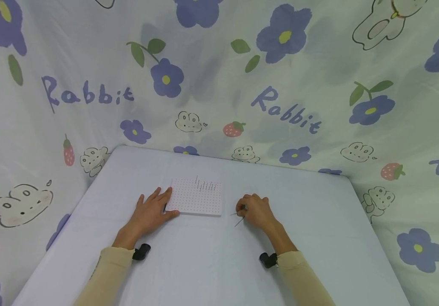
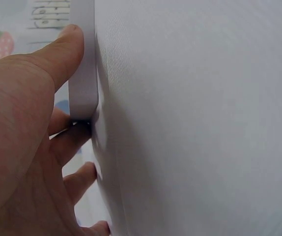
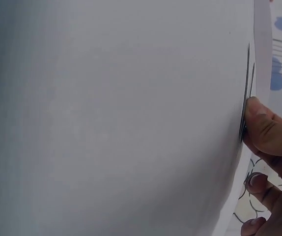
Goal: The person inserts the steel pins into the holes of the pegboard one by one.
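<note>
A flat white board with a grid of small dots or holes lies on the table. Several thin dark pins stand in a row towards its far side, the leftmost one taller. My left hand rests at the board's near left corner with spread fingers. Its thumb touches the board's front side in the left wrist view. Right of the board, just above the tabletop, my right hand pinches thin dark pins between thumb and fingers. Two pins show lengthwise beside the thumb in the right wrist view.
A white cloth covers the table. Behind and at both sides hangs a curtain printed with flowers, rabbits and strawberries. Small black cameras sit at both wrists.
</note>
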### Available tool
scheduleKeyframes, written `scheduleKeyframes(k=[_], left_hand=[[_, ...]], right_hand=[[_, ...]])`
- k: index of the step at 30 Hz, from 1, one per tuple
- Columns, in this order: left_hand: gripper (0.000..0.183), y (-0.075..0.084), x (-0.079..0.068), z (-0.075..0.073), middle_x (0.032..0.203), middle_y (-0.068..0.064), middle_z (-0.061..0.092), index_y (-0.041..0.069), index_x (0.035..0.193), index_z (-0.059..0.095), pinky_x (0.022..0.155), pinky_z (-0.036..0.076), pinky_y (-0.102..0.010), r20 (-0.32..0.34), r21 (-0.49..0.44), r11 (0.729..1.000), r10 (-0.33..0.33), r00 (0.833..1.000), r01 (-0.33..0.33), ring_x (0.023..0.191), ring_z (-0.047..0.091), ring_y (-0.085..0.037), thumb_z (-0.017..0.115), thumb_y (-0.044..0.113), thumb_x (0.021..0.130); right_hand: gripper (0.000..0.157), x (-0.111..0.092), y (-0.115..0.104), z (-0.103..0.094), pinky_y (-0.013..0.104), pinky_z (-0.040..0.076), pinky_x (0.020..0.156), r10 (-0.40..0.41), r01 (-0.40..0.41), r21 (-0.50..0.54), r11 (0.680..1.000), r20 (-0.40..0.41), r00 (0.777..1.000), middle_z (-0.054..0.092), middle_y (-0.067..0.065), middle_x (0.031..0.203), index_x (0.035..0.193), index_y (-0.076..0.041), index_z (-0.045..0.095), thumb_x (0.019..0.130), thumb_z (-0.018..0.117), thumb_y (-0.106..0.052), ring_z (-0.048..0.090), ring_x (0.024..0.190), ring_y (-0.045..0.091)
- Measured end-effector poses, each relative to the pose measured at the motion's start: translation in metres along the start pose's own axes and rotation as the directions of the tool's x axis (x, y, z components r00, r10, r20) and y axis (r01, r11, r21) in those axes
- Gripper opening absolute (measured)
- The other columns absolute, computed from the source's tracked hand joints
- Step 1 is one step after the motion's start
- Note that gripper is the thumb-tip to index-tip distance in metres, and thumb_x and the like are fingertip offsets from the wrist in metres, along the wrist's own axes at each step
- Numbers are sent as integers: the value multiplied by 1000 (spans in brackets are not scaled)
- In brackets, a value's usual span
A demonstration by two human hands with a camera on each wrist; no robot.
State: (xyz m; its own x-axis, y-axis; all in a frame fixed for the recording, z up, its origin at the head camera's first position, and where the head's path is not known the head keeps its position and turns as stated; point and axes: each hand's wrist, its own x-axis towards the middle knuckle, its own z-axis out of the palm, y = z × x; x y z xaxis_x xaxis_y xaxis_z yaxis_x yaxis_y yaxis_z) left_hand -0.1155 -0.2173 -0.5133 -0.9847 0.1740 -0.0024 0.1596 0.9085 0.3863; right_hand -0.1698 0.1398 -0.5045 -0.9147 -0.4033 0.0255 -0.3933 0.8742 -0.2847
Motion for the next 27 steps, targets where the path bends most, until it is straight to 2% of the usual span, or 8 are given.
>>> scheduleKeyframes(k=[12, 21, 27], left_hand=[[87, 2, 0, -1, 160, -17, 36, 5, 157, 32, 113, 8, -75, -1, -2, 1000, -1, 1000, 1, 151, 22, -42, 67, 52, 93], [88, 1, -1, -2, 160, -18, 36, 4, 157, 31, 113, 7, -76, 1, -10, 1000, 0, 1000, 0, 151, 21, -43, 68, 51, 93], [87, 1, -1, -1, 160, -17, 35, 5, 157, 31, 114, 6, -75, 4, -11, 1000, -4, 1000, 4, 151, 21, -42, 67, 52, 93]], right_hand=[[10, 1, -1, 0, 48, 42, 79, -28, 28, -51, 998, -8, 1000, 68, -13, 85, 81, -26, 75, 83, 83, -21, 55, 79, 11], [18, -1, 0, 4, 45, 40, 76, -59, 59, -99, 993, 7, 998, 60, -16, 79, 80, -29, 68, 90, 76, -17, 50, 75, 10], [21, -3, 0, 5, 42, 37, 71, -93, 94, -126, 988, 9, 996, 55, -14, 78, 80, -27, 63, 91, 75, -13, 46, 72, 11]])
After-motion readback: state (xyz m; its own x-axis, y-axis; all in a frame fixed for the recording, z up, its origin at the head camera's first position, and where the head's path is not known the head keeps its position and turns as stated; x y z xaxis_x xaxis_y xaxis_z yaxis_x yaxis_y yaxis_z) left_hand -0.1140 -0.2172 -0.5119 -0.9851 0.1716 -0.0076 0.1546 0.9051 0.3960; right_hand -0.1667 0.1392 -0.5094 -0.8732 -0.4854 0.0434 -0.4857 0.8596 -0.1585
